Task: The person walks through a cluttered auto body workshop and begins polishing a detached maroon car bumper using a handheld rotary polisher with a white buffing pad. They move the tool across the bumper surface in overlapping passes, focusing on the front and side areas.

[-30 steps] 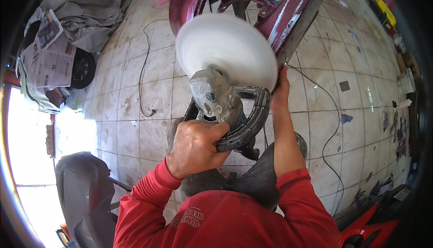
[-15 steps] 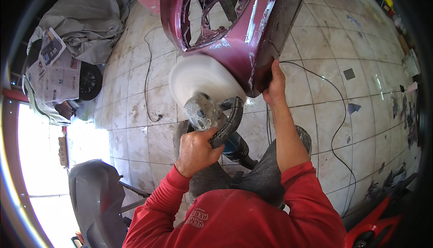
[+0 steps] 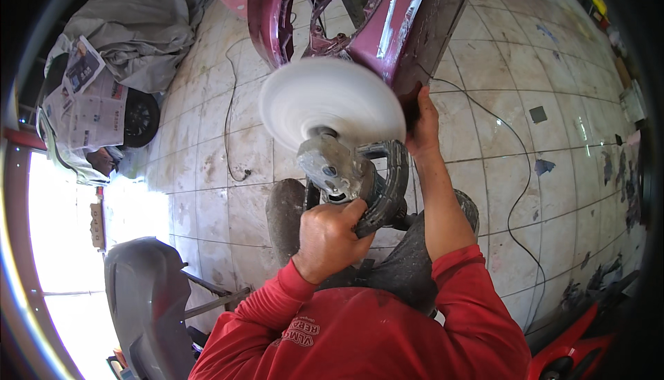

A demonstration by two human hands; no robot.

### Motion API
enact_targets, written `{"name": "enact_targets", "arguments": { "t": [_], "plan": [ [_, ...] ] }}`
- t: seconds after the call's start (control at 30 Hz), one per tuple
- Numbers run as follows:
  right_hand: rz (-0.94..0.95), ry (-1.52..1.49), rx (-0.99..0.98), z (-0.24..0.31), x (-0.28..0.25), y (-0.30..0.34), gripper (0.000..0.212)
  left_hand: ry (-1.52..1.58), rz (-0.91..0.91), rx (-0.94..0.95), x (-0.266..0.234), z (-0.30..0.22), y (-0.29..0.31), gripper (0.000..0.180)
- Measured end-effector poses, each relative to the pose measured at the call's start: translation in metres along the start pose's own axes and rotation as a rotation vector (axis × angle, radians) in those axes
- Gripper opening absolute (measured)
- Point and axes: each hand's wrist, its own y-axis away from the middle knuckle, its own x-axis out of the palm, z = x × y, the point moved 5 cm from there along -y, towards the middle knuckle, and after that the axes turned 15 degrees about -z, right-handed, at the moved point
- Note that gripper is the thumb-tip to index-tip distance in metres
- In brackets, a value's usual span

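Note:
My left hand (image 3: pixel 335 236) is wrapped around the D-shaped black handle of a polisher (image 3: pixel 330 167). The tool's round white pad (image 3: pixel 321 100) is smeared by spinning. Its far edge overlaps the near edge of a maroon car bumper (image 3: pixel 432 41), and whether they touch is hard to tell. White scuffs and bare streaks mark the bumper's paint. At its near right end my right hand (image 3: pixel 423 124) grips the edge, thumb up along the outer face and the other fingers mostly hidden.
Black cables (image 3: pixel 526 155) trail over the tiled floor (image 3: pixel 477 117). A grey plastic panel on a stand (image 3: pixel 149 304) is at lower left, a grey cover (image 3: pixel 138 20) and newspaper-wrapped part (image 3: pixel 97 114) at upper left. Red bodywork (image 3: pixel 570 349) sits lower right.
The polisher and my left hand have shifted right, the pad turning to show a fuller round face and crossing more of the bumper's near edge. My right hand has stayed nearly in place.

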Motion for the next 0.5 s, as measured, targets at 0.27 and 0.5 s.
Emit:
{"name": "enact_targets", "arguments": {
  "t": [0.27, 0.5],
  "plan": [
    [0.046, 0.051, -0.058, 0.011, 0.003, 0.008, 0.054, 0.079, -0.041, -0.230, 0.055, 0.035, 0.052, 0.026],
    [-0.036, -0.002, -0.039, 0.005, -0.004, 0.001, 0.052, 0.066, -0.012, -0.198, 0.029, 0.043, 0.037, 0.032]
  ]
}}
